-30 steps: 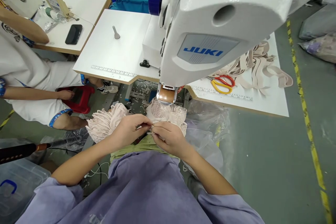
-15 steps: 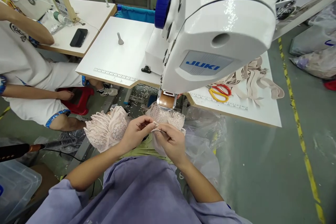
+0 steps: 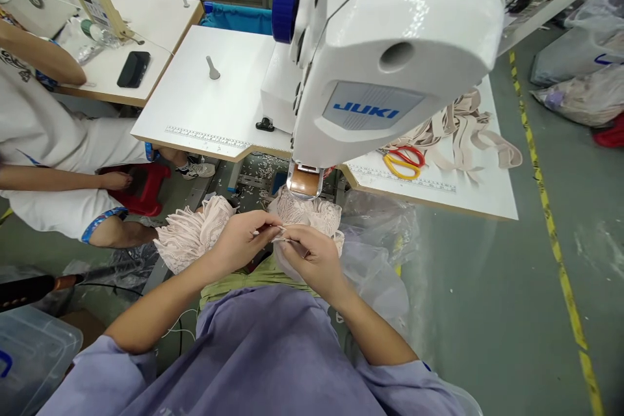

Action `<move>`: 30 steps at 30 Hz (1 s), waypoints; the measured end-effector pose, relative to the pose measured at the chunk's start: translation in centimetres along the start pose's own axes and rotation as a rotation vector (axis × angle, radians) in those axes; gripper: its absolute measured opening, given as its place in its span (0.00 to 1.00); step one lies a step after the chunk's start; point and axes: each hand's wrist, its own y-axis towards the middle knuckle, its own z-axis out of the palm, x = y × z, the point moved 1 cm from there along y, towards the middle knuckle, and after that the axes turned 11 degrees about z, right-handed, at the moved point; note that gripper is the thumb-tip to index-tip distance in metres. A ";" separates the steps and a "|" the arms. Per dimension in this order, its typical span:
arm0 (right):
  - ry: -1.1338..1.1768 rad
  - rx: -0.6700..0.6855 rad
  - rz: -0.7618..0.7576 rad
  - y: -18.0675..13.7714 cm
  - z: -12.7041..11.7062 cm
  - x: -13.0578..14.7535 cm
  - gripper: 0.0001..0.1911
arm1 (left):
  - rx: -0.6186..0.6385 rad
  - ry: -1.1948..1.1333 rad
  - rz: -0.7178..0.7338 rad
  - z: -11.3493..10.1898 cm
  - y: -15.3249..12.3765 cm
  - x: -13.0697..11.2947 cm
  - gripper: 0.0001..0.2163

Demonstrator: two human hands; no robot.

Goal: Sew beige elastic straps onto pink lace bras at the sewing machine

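My left hand point(image 3: 248, 236) and my right hand point(image 3: 312, 253) meet over my lap, each pinching an edge of a small pale pink lace piece point(image 3: 279, 231). Fingers cover most of it, so its shape is unclear. Just beyond them, a heap of pale lace fabric point(image 3: 312, 213) lies under the head of the white sewing machine point(image 3: 385, 65). To the left of my left hand sits a gathered bundle of pale pink lace point(image 3: 195, 234).
Scissors with red and yellow handles point(image 3: 403, 162) and beige strips point(image 3: 468, 130) lie on the right table part. A grey spool pin point(image 3: 213, 69) stands on the left part. A co-worker point(image 3: 53, 143) sits at the left near a black phone point(image 3: 134, 69). Plastic bags point(image 3: 375, 273) hang at right.
The view has shifted slightly. Both my hands stay together on the lace piece, and my fingers have moved a little along it. The bundles lie as before.
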 end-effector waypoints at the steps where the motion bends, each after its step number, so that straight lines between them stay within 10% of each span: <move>1: 0.018 0.005 0.020 0.0 0.1 -0.1 0.06 | 0.013 0.040 -0.002 0.1 0.0 0.1 0.10; 8: 0.110 -0.005 0.101 0.1 0.4 -0.6 0.06 | -0.073 0.239 0.104 2.3 -0.4 1.6 0.14; 17: 0.176 -0.061 0.141 0.6 -0.1 0.0 0.06 | -0.364 -0.072 0.130 4.3 -0.3 1.1 0.09; 30: 0.037 0.045 0.090 -0.1 -0.5 0.1 0.08 | -0.357 -0.161 0.027 4.4 -0.8 0.4 0.14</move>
